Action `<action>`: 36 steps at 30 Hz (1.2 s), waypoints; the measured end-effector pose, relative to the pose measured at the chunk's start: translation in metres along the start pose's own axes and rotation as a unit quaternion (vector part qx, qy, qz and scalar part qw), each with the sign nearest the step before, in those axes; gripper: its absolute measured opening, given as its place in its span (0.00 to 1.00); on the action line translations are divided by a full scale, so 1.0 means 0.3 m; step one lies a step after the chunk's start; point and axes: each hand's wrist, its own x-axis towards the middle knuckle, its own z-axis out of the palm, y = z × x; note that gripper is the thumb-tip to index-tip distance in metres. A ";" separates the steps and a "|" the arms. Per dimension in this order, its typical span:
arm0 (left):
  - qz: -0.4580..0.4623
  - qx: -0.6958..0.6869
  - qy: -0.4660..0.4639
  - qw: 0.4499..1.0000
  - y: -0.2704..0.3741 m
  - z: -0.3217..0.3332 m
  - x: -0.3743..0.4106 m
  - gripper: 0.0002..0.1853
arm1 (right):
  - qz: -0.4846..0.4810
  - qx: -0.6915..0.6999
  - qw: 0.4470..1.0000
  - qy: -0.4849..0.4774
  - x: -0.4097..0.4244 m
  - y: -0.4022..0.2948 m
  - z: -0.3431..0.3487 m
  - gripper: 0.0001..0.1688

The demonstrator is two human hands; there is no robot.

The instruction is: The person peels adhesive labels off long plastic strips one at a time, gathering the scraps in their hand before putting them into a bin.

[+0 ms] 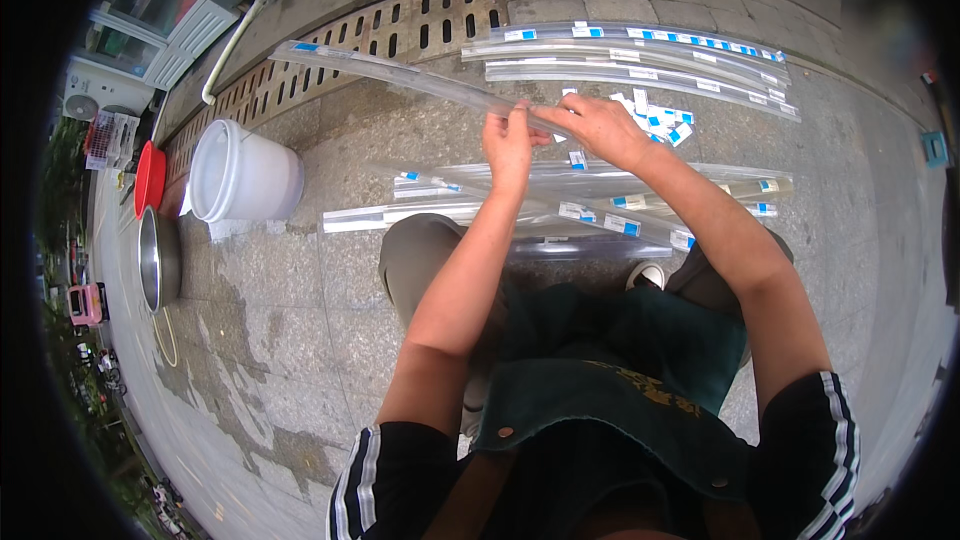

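A long clear plastic strip [405, 76] with a blue-and-white label near its far end slants up to the left from my hands. My left hand [510, 146] pinches it near its lower end. My right hand [609, 129] is on the same strip just to the right, fingers bent over it; what lies under that palm is hidden. Below my hands, several labelled clear strips [465, 184] lie crossed on the paving before my knees. A scattered pile of small blue-and-white labels [664, 118] lies just beyond my right hand.
More labelled clear strips [637, 75] lie side by side further ahead, near a slotted drain cover [446, 21]. On the left are a white plastic bucket [259, 172] lying tilted, a red basin [150, 178] and a metal basin [160, 259]. The paving there has wet patches.
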 end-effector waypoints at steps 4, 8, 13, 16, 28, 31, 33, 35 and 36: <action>0.013 -0.003 -0.017 1.000 -0.006 0.012 -0.008 0.11 | 0.011 -0.016 1.000 -0.001 0.002 0.008 -0.009 0.36; 0.003 0.021 -0.016 1.000 -0.030 0.011 0.000 0.10 | -0.018 -0.080 0.997 -0.003 0.014 0.000 -0.011 0.35; 0.013 0.018 -0.026 0.999 -0.055 0.014 -0.010 0.11 | -0.047 -0.125 0.991 0.012 0.025 -0.005 -0.007 0.25; 0.007 0.021 -0.034 0.999 -0.067 0.015 -0.010 0.11 | -0.046 -0.126 0.991 0.031 0.027 -0.005 0.016 0.17; 0.046 0.059 0.009 0.997 -0.183 0.010 0.012 0.11 | 0.013 -0.067 0.998 0.005 -0.001 -0.034 0.036 0.10; 0.087 0.110 0.036 0.989 -0.262 -0.017 0.038 0.10 | 0.014 -0.048 0.999 -0.005 -0.016 -0.035 0.070 0.09; 0.125 0.150 0.058 0.979 -0.317 -0.034 0.055 0.10 | 0.003 -0.025 1.000 0.003 -0.025 -0.033 0.081 0.09; 0.118 0.154 0.086 0.977 -0.333 -0.048 0.066 0.09 | -0.013 0.009 1.000 0.023 -0.036 -0.035 0.088 0.09; 0.102 0.147 0.102 0.979 -0.331 -0.052 0.076 0.09 | -0.016 0.003 1.000 0.016 -0.050 -0.043 0.099 0.09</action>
